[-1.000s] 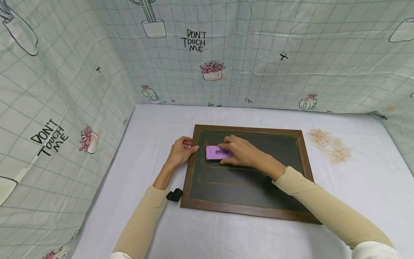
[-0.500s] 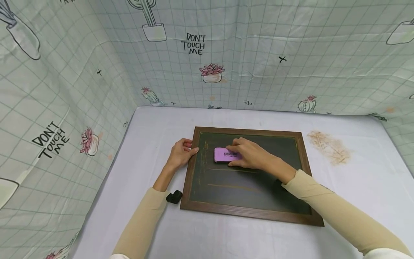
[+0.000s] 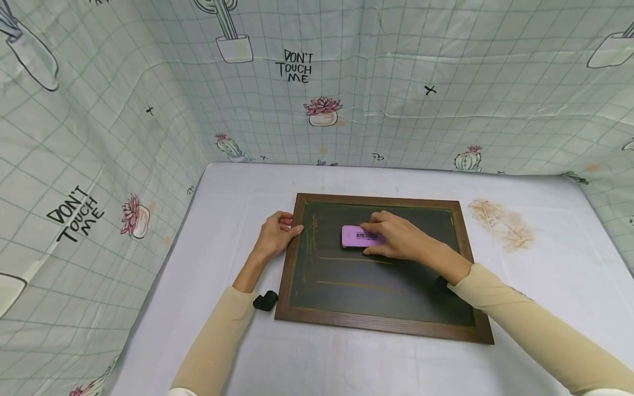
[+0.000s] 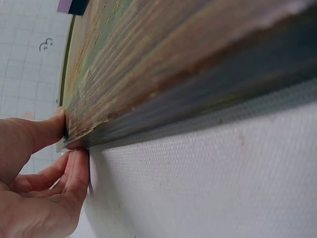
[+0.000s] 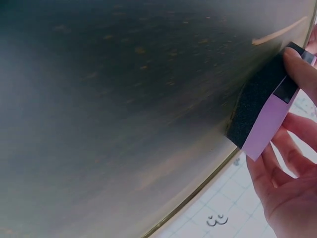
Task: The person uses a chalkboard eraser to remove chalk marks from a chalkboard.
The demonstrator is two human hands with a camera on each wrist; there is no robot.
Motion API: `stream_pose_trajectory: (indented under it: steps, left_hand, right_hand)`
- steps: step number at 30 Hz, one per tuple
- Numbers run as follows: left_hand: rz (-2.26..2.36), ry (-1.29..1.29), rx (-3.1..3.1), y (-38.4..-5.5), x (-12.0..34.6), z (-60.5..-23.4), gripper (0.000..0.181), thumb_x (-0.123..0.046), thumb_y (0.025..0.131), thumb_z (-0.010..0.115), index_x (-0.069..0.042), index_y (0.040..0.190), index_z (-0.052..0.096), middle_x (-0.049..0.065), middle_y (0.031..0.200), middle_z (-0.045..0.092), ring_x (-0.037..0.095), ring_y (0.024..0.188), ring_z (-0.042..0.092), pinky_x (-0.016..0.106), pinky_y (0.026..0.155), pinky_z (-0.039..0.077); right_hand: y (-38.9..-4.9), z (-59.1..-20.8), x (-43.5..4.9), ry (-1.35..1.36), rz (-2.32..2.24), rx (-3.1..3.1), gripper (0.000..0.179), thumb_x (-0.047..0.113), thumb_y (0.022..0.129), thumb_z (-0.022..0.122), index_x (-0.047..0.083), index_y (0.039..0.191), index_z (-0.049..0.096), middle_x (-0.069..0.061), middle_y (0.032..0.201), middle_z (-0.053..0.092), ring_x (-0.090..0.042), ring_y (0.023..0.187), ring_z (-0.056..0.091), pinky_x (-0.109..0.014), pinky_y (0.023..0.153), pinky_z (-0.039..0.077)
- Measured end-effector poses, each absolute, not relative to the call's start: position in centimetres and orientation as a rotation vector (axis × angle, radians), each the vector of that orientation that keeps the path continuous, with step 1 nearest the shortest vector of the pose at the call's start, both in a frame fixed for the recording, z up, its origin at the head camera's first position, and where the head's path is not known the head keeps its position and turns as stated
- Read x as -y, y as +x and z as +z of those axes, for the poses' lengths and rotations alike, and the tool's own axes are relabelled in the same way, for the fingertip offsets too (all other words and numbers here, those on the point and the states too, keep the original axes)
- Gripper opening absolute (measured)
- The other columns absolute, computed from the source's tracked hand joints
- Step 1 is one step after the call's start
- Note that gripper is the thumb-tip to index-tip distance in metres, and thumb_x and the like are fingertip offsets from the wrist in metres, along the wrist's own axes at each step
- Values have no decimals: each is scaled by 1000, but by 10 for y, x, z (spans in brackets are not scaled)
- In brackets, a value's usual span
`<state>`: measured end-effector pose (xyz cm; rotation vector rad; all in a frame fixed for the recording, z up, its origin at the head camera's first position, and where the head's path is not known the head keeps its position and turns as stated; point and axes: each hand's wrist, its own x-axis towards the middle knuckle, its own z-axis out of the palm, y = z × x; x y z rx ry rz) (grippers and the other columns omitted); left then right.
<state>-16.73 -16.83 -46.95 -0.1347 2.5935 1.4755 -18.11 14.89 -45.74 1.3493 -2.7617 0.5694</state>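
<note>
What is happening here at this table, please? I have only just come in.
A person seems to be cleaning a framed chalkboard that lies on the table. The left hand grips the board's left edge, and the right hand holds a purple eraser at the upper middle part of the board. The job looks unfinished: yellowish lines are visible below the eraser, and more marks run along the board's left side.

The head view is softly lit and bright; the right wrist view shows the blackboard (image 5: 124, 109) dim, hazy.
</note>
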Motion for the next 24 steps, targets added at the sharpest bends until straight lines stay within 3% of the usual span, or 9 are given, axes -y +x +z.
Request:
stream_pose_trajectory:
  steps: [24]
  left_hand:
    - [1484, -125, -2593, -167, 168, -471, 46, -11, 97, 73, 9, 135, 56, 25, 123, 60, 34, 105, 59, 43, 90, 49]
  right_hand:
    - [-168, -459, -197, 1256, 560, 2760, 54, 28, 79, 91, -4, 119, 74, -8, 98, 62, -16, 81, 48, -33, 68, 45]
